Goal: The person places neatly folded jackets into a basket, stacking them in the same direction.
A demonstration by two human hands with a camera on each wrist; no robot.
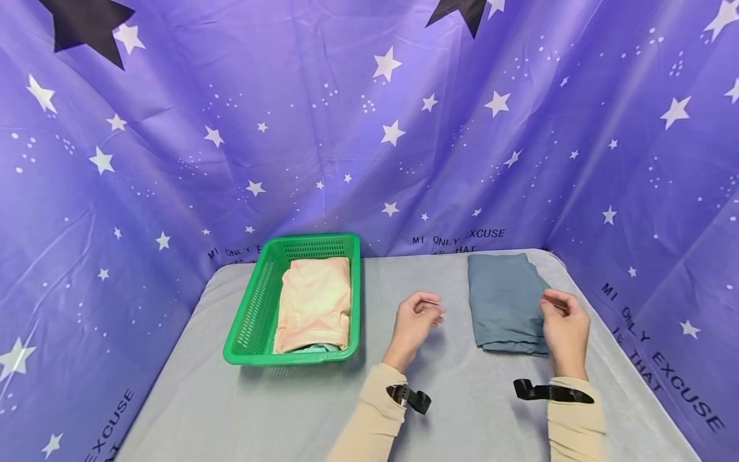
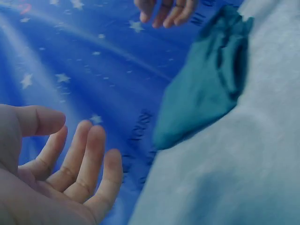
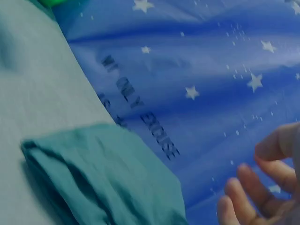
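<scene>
A folded blue-grey garment lies at the right of the table, its layered edge toward me. My right hand hovers at its right side with fingers loosely bent and holding nothing; the right wrist view shows the fingers apart from the folded cloth. To the garment's left, my left hand hangs over the table, also holding nothing. Its fingers are spread and relaxed in the left wrist view, with the garment beyond them.
A green plastic basket stands on the left of the table with a folded pale pink garment inside. A bit of teal cloth peeks out under the pink one. Purple star-printed curtains enclose the grey-covered table at the back and sides.
</scene>
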